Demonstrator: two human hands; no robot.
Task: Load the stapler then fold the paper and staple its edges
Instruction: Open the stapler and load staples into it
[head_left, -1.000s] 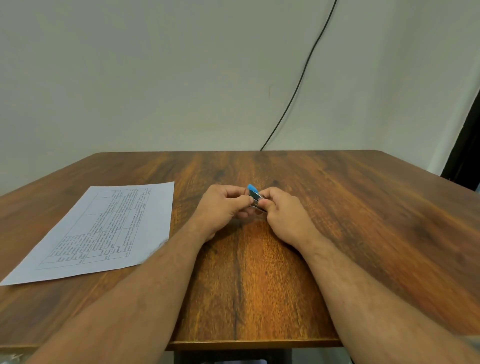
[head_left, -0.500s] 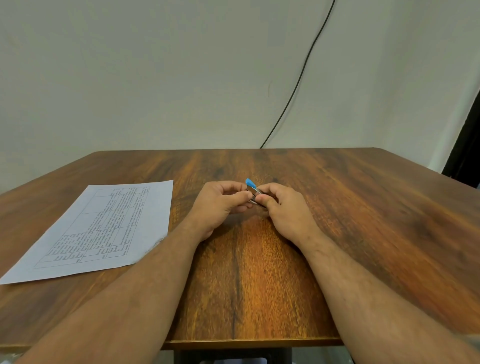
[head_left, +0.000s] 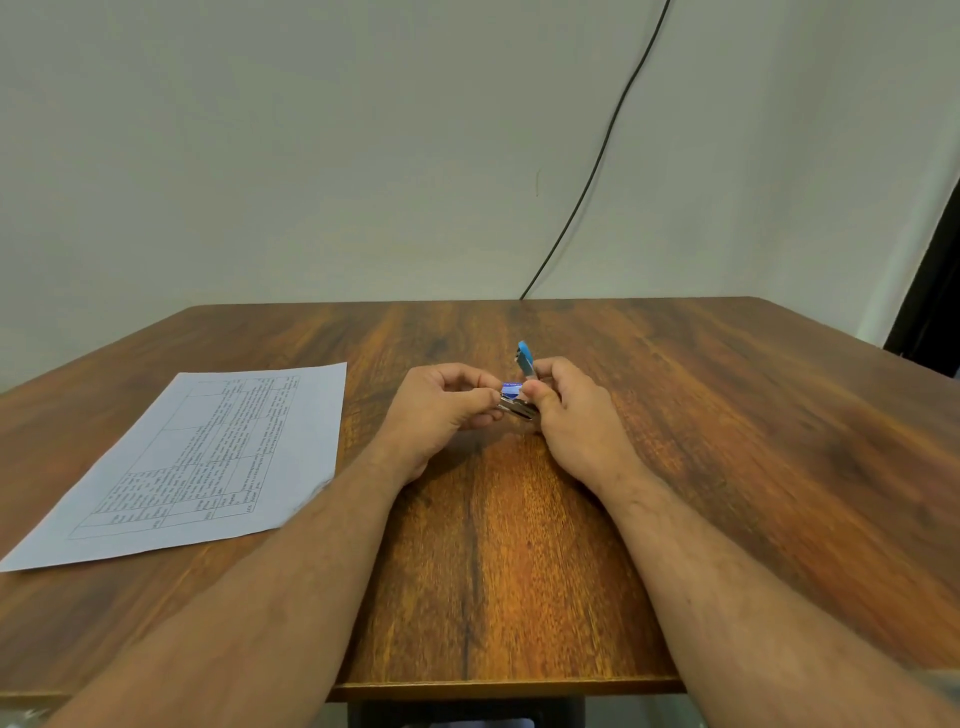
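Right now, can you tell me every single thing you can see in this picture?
Stapler: one, small, blue and silver, opened up, held between both hands above the middle of the table.
Paper: one sheet, white with a printed table, lying flat and unfolded on the left part of the table.
Table: one, dark brown wood, fills the lower picture.
Cable: one, black, runs down the wall to the table's far edge.
Wall: pale, behind the table.
Left hand: one, fingers curled round the stapler's silver end.
Right hand: one, grip on the stapler's blue part.
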